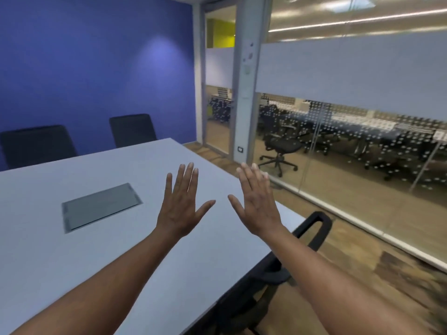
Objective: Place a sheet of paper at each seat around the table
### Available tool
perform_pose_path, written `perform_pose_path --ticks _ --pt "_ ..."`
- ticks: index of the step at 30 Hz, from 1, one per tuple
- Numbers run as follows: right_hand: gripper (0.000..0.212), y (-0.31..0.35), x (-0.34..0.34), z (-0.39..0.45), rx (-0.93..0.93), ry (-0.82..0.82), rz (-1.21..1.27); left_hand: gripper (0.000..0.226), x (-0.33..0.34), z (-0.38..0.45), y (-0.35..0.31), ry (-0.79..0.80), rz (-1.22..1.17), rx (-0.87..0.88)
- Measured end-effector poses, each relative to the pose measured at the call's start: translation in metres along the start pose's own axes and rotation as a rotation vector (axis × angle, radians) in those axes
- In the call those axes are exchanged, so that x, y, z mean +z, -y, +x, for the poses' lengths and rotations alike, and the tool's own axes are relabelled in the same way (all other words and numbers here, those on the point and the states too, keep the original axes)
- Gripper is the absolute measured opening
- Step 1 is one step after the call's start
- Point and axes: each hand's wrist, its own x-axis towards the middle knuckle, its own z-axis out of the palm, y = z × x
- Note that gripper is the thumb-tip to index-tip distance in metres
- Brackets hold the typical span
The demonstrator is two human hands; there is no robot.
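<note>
While above the table (72,262) edge, fingers (186,176) straight.

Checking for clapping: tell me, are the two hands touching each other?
Apart. The head view shows table between the left hand and right hand, thumbs not meeting.
</note>
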Motion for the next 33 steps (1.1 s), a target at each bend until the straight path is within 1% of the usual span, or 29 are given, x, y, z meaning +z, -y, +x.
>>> perform_pose_path --ticks 1,3,4,6,7,9,10,12,13,15,16,18,19,21,22,24,25,27,28,30,33 --pt "0.074 -0.002 0.001 -0.002 0.011 -0.015 0.010 0.098 0.002 0.000 -0.001 0.003 0.020 0.008" --pt "0.074 -0.076 -0.012 -0.012 0.039 0.016 -0.020 0.098 0.029 0.035 -0.064 0.002 0.001 0.014" --pt "0.075 -0.077 -0.011 -0.008 0.040 0.014 -0.031 0.098 0.029 0.036 -0.063 -0.002 0.012 0.009" --pt "0.075 -0.142 -0.030 -0.018 0.064 0.050 -0.070 0.098 0.042 0.065 -0.122 -0.002 -0.021 0.027" --pt "0.076 -0.142 -0.027 -0.018 0.052 0.056 -0.072 0.097 0.043 0.063 -0.120 -0.004 -0.001 0.024" --pt "0.077 -0.191 -0.044 -0.022 0.045 0.069 -0.127 0.098 0.052 0.086 -0.161 -0.021 -0.003 0.035" --pt "0.077 -0.193 -0.043 -0.021 0.045 0.075 -0.130 0.098 0.053 0.086 -0.162 -0.013 0.010 0.041" --pt "0.078 -0.229 -0.058 -0.018 0.047 0.089 -0.155 0.098 0.062 0.110 -0.193 -0.024 0.006 0.058" --pt "0.078 -0.230 -0.060 -0.015 0.044 0.088 -0.164 0.097 0.062 0.113 -0.196 -0.020 0.008 0.059" --pt "0.078 -0.261 -0.068 -0.011 0.054 0.092 -0.176 0.097 0.074 0.137 -0.222 -0.036 -0.002 0.073" --pt "0.078 -0.259 -0.069 -0.008 0.056 0.070 -0.177 0.098 0.074 0.139 -0.222 -0.047 0.014 0.075" --pt "0.078 -0.290 -0.069 -0.003 0.057 0.062 -0.181 0.098 0.094 0.162 -0.246 -0.069 -0.021 0.085" --pt "0.078 -0.286 -0.072 0.000 0.057 0.040 -0.179 0.098 0.093 0.164 -0.245 -0.090 -0.006 0.091" --pt "0.079 -0.318 -0.063 0.009 0.053 0.049 -0.177 0.098 0.120 0.187 -0.264 -0.096 -0.025 0.098" --pt "0.079 -0.318 -0.063 0.009 0.053 0.037 -0.178 0.098 0.121 0.188 -0.265 -0.110 0.000 0.102" --pt "0.079 -0.353 -0.043 0.024 0.040 0.053 -0.174 0.098 0.155 0.216 -0.277 -0.111 -0.014 0.090" --pt "0.079 -0.354 -0.042 0.024 0.036 0.048 -0.178 0.098 0.156 0.219 -0.277 -0.126 -0.013 0.090" --pt "0.079 -0.395 -0.016 0.047 0.018 0.061 -0.196 0.099 0.194 0.254 -0.283 -0.137 -0.024 0.073" --pt "0.078 -0.396 -0.016 0.049 0.013 0.058 -0.197 0.099 0.194 0.258 -0.283 -0.139 -0.017 0.077" --pt "0.078 -0.436 0.008 0.076 0.030 0.083 -0.196 0.099 0.231 0.293 -0.290 -0.118 -0.037 0.042" --pt "0.079 -0.469 0.023 0.103 0.034 0.083 -0.176 0.098 0.261 0.327 -0.296 -0.111 -0.042 0.048"
